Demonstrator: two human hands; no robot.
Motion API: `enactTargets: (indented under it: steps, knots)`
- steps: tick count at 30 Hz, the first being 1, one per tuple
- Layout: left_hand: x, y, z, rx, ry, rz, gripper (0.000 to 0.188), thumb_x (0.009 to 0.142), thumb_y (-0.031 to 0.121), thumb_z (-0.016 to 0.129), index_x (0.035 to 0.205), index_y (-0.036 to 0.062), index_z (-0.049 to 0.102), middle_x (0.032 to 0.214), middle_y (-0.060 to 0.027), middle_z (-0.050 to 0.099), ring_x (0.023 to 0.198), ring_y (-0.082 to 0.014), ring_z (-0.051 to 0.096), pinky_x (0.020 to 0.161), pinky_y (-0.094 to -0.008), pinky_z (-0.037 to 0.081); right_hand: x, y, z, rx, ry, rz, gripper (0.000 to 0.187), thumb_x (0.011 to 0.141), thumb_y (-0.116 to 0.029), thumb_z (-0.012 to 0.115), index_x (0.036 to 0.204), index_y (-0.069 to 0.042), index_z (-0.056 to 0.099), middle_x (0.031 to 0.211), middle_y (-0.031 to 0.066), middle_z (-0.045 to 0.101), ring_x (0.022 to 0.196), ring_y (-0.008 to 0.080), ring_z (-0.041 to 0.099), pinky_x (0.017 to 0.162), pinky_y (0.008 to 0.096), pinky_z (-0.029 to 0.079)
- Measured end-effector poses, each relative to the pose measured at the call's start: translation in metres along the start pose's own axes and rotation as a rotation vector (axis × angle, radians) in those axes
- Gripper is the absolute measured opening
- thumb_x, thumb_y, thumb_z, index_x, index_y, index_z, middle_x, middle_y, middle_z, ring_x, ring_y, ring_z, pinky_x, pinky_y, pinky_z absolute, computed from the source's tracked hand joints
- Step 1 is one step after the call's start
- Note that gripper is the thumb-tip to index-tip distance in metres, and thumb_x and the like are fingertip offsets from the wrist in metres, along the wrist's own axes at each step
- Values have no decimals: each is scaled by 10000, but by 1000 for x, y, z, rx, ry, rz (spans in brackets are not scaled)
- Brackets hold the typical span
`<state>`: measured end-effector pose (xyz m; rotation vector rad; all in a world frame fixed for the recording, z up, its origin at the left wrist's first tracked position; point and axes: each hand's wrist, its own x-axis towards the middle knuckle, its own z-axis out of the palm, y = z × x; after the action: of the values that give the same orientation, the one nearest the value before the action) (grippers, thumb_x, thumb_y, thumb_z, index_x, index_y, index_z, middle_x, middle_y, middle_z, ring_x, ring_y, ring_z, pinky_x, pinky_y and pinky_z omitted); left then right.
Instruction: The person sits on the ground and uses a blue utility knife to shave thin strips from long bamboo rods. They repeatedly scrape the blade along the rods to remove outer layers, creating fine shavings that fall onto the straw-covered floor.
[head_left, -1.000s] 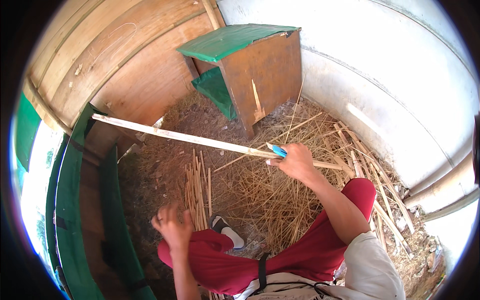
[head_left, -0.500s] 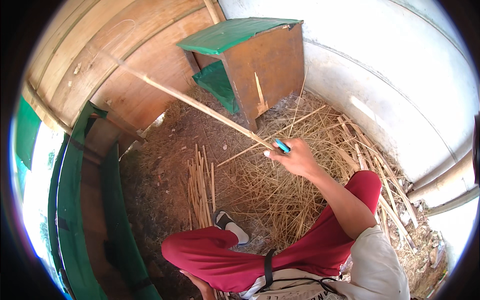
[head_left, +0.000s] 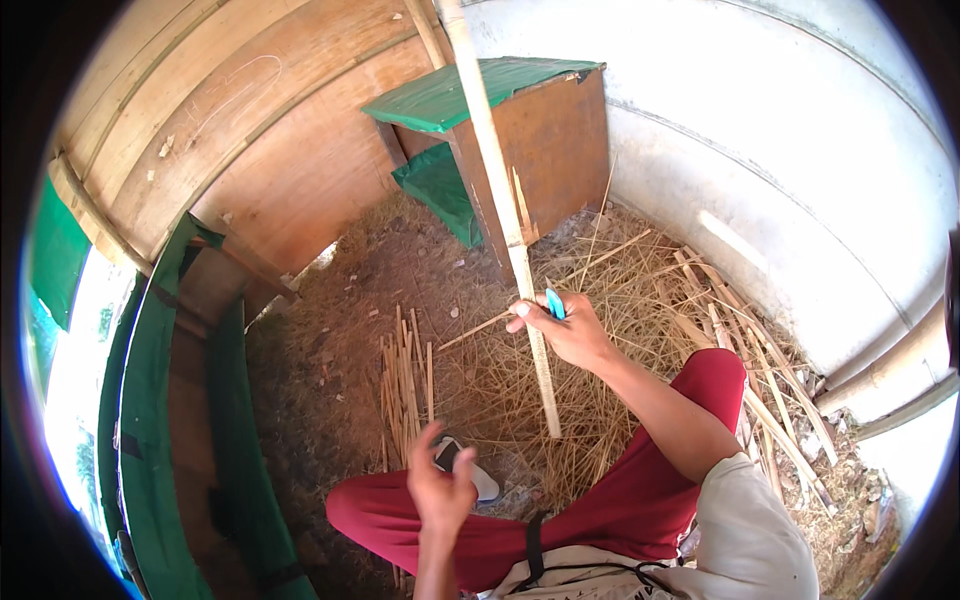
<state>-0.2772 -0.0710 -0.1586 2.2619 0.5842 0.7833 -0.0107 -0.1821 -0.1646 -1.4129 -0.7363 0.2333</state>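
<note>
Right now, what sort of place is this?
Probably a small shed or animal pen, though its exact use isn't clear. Signs: plywood wall, earthen floor with straw-like shavings, and a green-topped wooden box.

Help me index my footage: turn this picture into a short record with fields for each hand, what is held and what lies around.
Right hand: the right hand, closed around a long pale strip
Also there: small blue object, kind unclear
Left hand: the left hand, open, nothing visible in it, seen over the red trousers
Strip position: slanted, lower end seen over loose slivers
Floor: thin sticks left of the slivers
Background: brown box with green-covered top
</note>
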Motion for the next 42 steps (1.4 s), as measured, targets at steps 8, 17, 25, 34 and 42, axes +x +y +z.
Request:
enactTargets:
  steps: [8, 17, 25, 34, 42]
  knots:
    - [41, 10, 110, -338, -315, 36, 561, 931, 205, 675, 1363, -46, 418, 1073, -226, 652, 931, -218, 667, 789, -342, 537, 5, 0, -12, 73, 52, 81, 262, 972, -247, 634, 1056, -17, 729, 825, 43, 751, 488, 37, 381, 461, 246, 314]
    - [20, 9, 83, -144, -98, -59, 316, 950, 231, 655, 770, -18, 584, 498, -25, 428, 468, -93, 381, 433, -324, 330, 5, -9, -21, 500, -106, 367, 447, 1004, -355, 555, 1254, 13, 596, 1117, 142, 702, 441, 19, 356, 393, 189, 308]
    - [-38, 6, -12, 91, -113, -89, 275, 896, 179, 710, 744, -7, 575, 514, -105, 481, 420, -192, 420, 444, -342, 365, 11, -22, -39, 606, 100, 300, 576, 994, -420, 551, 1320, 53, 509, 1178, 171, 666, 450, 27, 350, 415, 199, 298]
    - [-73, -2, -37, 360, -256, -142, 418, 872, 346, 725, 1068, -4, 607, 567, -75, 556, 481, -283, 564, 481, -382, 441, -1, -9, -16, 479, 58, 326, 276, 968, -199, 630, 1152, 5, 656, 959, 127, 732, 407, 15, 325, 375, 211, 252]
    - [-49, 10, -40, 452, -271, 68, 687, 885, 479, 660, 1287, -48, 480, 1048, -198, 597, 1002, -368, 577, 896, -509, 412, -3, -5, -8, 495, 44, 360, 281, 970, -198, 626, 1164, 2, 661, 1001, 131, 727, 424, 21, 380, 392, 201, 302]
